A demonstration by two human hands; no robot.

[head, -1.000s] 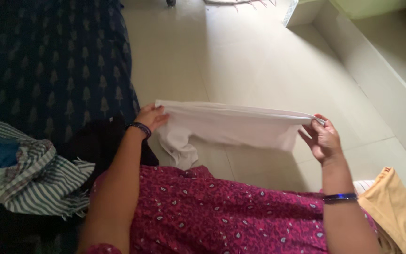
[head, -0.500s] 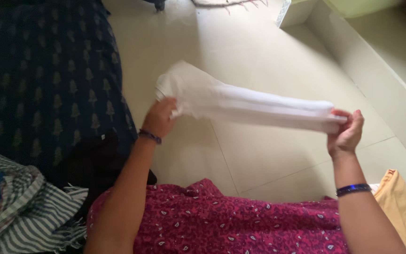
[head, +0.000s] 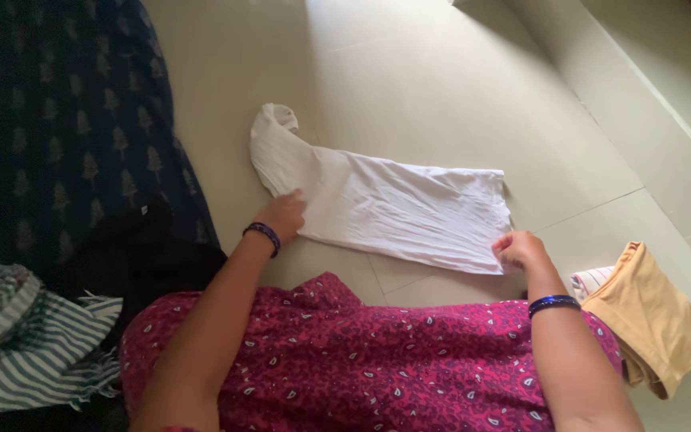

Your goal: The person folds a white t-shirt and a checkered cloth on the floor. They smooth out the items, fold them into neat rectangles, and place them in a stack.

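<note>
Lowered from mid-air, white cloth (head: pixel 393 210) now lies flat — floor (head: pixel 457 96).

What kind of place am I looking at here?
Probably a room in a home: a pale tiled floor, a dark blue patterned bedspread, and clothes lying about, such as the white garment under both hands.

Floor (head: pixel 441 88): large pale cream tiles, thin grout lines, evenly lit by soft daylight with a faint shadow band at top right. A raised tiled step (head: pixel 657 72) of the same pale colour runs diagonally along the right side. At left, a dark blue bedspread (head: pixel 49 136) with a small repeating leaf print covers a piece of furniture.
</note>
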